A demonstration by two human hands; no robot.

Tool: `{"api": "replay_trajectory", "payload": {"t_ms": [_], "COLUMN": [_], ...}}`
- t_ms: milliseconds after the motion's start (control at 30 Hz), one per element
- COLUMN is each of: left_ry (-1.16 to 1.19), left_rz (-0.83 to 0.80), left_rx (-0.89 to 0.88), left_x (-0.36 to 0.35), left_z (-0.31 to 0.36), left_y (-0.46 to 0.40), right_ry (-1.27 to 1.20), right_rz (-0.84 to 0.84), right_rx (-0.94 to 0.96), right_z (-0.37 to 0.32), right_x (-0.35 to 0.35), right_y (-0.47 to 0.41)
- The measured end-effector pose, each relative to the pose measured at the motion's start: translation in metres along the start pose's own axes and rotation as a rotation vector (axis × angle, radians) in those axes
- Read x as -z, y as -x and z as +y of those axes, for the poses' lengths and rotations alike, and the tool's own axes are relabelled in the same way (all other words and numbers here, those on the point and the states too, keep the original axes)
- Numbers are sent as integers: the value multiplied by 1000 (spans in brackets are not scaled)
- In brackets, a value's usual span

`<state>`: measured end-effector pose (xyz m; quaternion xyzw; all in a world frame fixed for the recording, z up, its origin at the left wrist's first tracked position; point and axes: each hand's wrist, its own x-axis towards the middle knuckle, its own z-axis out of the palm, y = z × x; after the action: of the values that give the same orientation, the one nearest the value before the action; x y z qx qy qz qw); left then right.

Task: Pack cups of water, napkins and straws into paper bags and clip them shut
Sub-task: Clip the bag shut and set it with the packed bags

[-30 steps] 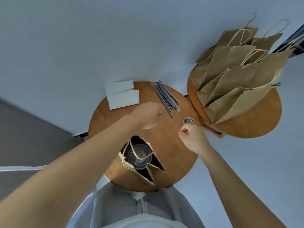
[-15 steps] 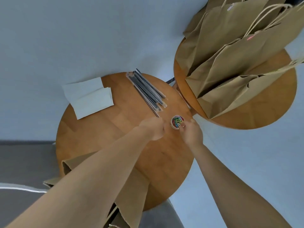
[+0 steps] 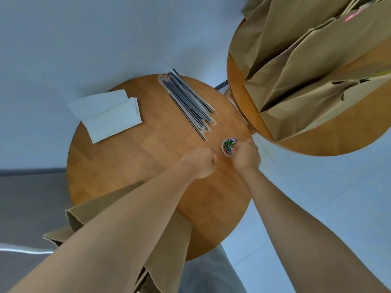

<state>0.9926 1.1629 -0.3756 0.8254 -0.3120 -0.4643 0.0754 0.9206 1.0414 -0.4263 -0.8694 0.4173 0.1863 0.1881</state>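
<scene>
My left hand [image 3: 200,162] is curled into a fist just left of the clip tub [image 3: 229,146], knuckles close to its rim; I cannot tell whether anything sits inside the fist. My right hand [image 3: 246,156] is at the tub's right side, fingers bent over its edge and covering part of it. Whether those fingers pinch a clip or only rest on the tub, I cannot tell.

The tub is small and round, full of bright clips in green, red, yellow and blue. It stands near the right edge of the round table [image 3: 131,166], just below the near end of the straws [image 3: 188,102].

The straws lie in a loose bundle, dark, in clear wrappers, running from the far edge toward the tub. The napkins [image 3: 105,115], 2 pale folded stacks overlapping, hang partly over the table's far left edge.

Under my left forearm stands the open bag [image 3: 169,240] at the near edge, its mouth mostly hidden by my arm.

On the 2nd table [image 3: 317,142], up and to the right, several brown bags [image 3: 306,66] lean together; a pink clip [image 3: 351,16] shows on 1 near the top.
</scene>
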Motion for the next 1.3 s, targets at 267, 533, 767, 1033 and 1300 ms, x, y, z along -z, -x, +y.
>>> {"api": "replay_trajectory", "payload": {"t_ms": [267,533,767,1033,1300], "left_ry": [-25,-45,101,-509,-348], "left_rz": [2,235,368,317,462], "left_rx": [-49,-49,-8,-136,-374], "left_x": [33,71,48,-3,-20], "left_z": [8,-28,-117,-123,-106], "left_y": [48,157,251,278,270], "right_ry": [-365,-619,-673,-569,-722], "right_rz": [42,-134,-164,-36,-32], "right_rx": [265,493,638,635,464], "right_z": [-23,-60,-95,-108,-99], "right_x": [42,80,79,63,53], "right_y": [74,191,273,316,327]}}
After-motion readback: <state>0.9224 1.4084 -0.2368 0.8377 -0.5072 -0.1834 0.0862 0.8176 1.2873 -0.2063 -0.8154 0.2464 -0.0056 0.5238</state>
